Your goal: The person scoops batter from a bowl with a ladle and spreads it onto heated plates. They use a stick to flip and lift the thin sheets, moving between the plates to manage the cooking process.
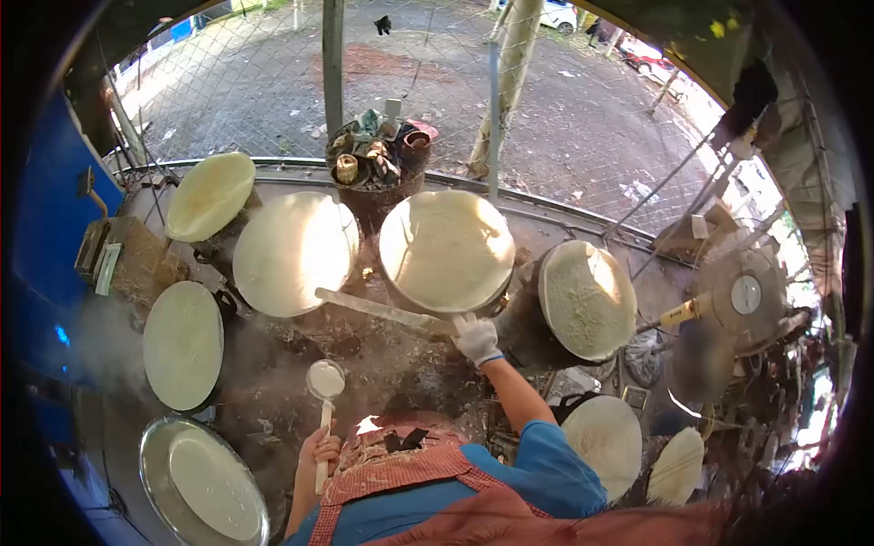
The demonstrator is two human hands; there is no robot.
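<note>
**Inspector:** Report any legible writing, brands or labels, scanning left to right.

**Operator:** None can be read. The small box [98,255] at the far left and the fan hub [746,294] at the right carry no marking that can be made out.

**Inspector:** State the left hand's pose.

**Operator:** The left hand [320,452] is low and near, just left of the person's apron [401,469]. It is clenched around the handle of a ladle [325,393]. The handle stands almost vertical; the round white bowl sits at the top, above the dark counter [382,359], between the left near disc [183,344] and the centre of the scene.

**Inspector:** State the right hand's pose.

**Operator:** The right arm is extended forward and up from the blue sleeve [546,460]. The right hand [475,339] wears a white glove and grasps the near end of a long flat stick [382,310]. The stick runs leftward and slightly far, and its tip lies at the edge of the large pale disc [293,252].

**Inspector:** List adjacent items.

**Operator:** The hand is just below the centre steamer disc [446,250]. A further disc [587,298] lies to its right. A metal tray [202,482] sits near left.
</note>
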